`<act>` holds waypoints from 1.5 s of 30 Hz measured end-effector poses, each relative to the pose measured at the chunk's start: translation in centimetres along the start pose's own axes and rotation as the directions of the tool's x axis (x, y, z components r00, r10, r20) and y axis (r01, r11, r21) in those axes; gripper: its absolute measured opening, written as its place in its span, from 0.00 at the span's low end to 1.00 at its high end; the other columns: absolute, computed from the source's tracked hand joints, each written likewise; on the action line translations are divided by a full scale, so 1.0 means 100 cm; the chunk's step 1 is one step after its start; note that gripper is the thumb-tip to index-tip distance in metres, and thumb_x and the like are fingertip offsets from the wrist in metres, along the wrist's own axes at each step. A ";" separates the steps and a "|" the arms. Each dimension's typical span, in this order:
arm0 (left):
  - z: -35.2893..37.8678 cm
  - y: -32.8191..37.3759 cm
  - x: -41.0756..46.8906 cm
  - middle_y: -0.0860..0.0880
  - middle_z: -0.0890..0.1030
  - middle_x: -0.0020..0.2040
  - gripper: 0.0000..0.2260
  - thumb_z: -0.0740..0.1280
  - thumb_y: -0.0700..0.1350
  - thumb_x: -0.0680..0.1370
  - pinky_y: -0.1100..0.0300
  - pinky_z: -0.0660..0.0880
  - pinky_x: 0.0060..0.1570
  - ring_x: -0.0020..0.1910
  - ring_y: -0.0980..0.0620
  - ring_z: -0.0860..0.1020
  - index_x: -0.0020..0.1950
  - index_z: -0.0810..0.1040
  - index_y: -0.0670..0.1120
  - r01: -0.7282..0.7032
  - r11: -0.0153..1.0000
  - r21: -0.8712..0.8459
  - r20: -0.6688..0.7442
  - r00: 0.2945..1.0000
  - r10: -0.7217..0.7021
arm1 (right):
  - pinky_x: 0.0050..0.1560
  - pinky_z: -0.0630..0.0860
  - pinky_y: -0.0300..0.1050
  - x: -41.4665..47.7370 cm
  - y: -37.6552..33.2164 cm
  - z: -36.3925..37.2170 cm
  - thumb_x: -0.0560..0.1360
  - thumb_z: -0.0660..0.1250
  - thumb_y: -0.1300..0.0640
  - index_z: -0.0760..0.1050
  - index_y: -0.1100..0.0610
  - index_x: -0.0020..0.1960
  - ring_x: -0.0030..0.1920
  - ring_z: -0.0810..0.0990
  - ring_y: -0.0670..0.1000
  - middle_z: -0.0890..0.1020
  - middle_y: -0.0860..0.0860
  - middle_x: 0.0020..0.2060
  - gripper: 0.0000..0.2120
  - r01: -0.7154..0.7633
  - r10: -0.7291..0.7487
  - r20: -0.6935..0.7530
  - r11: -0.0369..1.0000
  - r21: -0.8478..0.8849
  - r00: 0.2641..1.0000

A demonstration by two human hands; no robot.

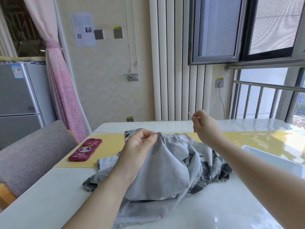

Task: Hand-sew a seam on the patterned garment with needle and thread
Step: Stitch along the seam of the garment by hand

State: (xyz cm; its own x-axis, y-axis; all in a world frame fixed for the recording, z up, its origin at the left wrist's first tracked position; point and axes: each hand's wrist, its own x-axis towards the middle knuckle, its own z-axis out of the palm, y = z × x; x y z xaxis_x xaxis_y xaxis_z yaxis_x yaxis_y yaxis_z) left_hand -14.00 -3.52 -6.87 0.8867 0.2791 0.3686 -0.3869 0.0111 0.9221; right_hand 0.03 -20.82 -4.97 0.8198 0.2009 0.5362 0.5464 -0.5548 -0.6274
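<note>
The patterned garment (pixel 165 166) lies heaped in the middle of the counter (pixel 54 200), its pale lining turned up and one end trailing over the near edge. The left hand (pixel 140 149) has lifted a peak of the cloth off the heap and pinches it between thumb and fingertips right at the seam. That keeps the two layers matched and gives the stitch something firm to pull against.

The right hand (pixel 204 126) is raised well apart from the left, toward the far edge, with its fingers closed on the needle (pixel 189 113), whose tip points up and away from the person. A short, faint run of thread (pixel 167 132) shows beside the pinched fold. It looks like the draw-through of a stitch, with the hand held high to take up slack, though most of the thread is too fine to follow.

A phone in a pink case (pixel 85 149) sits near the left edge on a yellow runner (pixel 109 144), clear of the sewing.

Next, I judge, the needle must come back down to the cloth just beside the left thumb.
</note>
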 end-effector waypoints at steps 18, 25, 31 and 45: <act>-0.004 0.006 0.004 0.52 0.81 0.39 0.05 0.65 0.40 0.78 0.61 0.71 0.52 0.43 0.55 0.76 0.43 0.79 0.46 -0.079 0.982 0.174 0.009 0.997 0.079 | 0.48 0.80 0.43 -0.045 -0.047 -0.033 0.69 0.73 0.66 0.76 0.59 0.36 0.41 0.84 0.50 0.85 0.52 0.36 0.08 0.037 -0.187 0.270 0.877 0.479 0.944; -0.010 0.010 0.004 0.56 0.81 0.37 0.04 0.67 0.43 0.77 0.66 0.71 0.45 0.39 0.60 0.76 0.43 0.79 0.47 -0.083 0.934 0.348 0.172 0.985 0.024 | 0.54 0.78 0.52 -0.033 -0.039 -0.054 0.69 0.73 0.66 0.77 0.63 0.37 0.43 0.84 0.54 0.85 0.57 0.38 0.06 -0.048 -0.138 0.405 0.907 0.418 0.904; -0.007 0.000 -0.001 0.52 0.81 0.37 0.04 0.71 0.42 0.74 0.62 0.71 0.45 0.38 0.57 0.76 0.40 0.80 0.49 -0.030 0.917 0.397 0.151 0.988 -0.033 | 0.55 0.76 0.56 -0.040 -0.032 -0.059 0.66 0.76 0.60 0.79 0.54 0.35 0.43 0.83 0.58 0.85 0.57 0.38 0.07 -0.078 -0.076 0.495 0.956 0.284 0.866; -0.008 0.018 -0.008 0.61 0.79 0.35 0.05 0.70 0.46 0.76 0.71 0.68 0.40 0.35 0.63 0.73 0.39 0.80 0.54 -0.235 0.815 0.530 0.141 0.972 0.188 | 0.47 0.77 0.45 -0.037 -0.037 -0.066 0.57 0.76 0.57 0.77 0.60 0.35 0.38 0.80 0.53 0.83 0.60 0.36 0.11 -0.195 -0.072 0.554 0.892 0.408 0.829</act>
State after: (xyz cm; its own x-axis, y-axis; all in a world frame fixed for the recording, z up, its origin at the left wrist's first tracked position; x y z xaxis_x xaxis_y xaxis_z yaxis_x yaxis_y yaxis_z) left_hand -15.57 -2.97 -5.59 0.8250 0.1376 0.5481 -0.3892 -0.5649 0.7276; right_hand -6.13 -24.81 -0.90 0.7354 0.6542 0.1769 0.3973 -0.2047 -0.8946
